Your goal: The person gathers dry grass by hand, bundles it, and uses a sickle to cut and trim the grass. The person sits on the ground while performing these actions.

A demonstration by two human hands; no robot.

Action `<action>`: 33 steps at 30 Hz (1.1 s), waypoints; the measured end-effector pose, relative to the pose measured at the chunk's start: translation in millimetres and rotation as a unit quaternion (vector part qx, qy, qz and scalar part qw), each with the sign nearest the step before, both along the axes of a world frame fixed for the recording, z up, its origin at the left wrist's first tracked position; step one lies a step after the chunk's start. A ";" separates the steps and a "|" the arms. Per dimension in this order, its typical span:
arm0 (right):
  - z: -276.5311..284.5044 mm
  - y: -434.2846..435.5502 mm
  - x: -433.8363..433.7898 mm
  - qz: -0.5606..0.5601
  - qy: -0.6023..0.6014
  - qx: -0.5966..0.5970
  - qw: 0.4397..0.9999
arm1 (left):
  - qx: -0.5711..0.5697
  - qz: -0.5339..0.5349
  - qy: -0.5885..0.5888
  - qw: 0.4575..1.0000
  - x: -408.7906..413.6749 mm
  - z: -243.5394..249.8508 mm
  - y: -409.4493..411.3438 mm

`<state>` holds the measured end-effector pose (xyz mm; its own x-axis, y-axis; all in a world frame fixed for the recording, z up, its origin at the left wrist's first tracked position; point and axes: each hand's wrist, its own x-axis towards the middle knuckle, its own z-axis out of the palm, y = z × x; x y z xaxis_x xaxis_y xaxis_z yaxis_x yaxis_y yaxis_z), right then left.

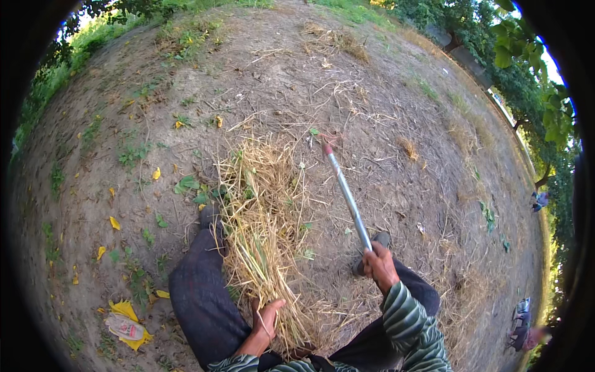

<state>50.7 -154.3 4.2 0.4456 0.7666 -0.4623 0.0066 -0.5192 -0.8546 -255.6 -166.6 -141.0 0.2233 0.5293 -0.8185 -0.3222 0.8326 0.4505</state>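
Note:
My left hand (266,321) grips the lower end of a bundle of dry straw (262,218) that lies between my legs, a few greenish stalks and leaves mixed in. The stalks fan out away from me over the soil. My right hand (382,267) is closed around the near end of a straight silver-grey metal rod (347,195) with a reddish far tip. The rod slants forward and left, beside the straw and apart from it. Whether its tip touches the ground I cannot tell.
My trousered left leg (209,279) and my right shoe (381,239) flank the straw. A yellow and white printed sack piece (126,326) lies at left. Loose straw (334,39) is scattered ahead. A person (527,328) is at far right, another figure (540,201) beyond, near trees.

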 end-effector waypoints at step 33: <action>-23.6 80.9 56.3 0.179 -0.032 -0.107 0.978 | -0.050 -0.016 0.026 0.998 19.9 52.1 13.9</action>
<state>106.9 -73.4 -19.5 0.2002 0.7671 -0.6095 0.2698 -0.6412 -0.7184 -235.8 -152.7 -88.9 0.1953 0.4367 -0.8782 -0.2728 0.8843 0.3791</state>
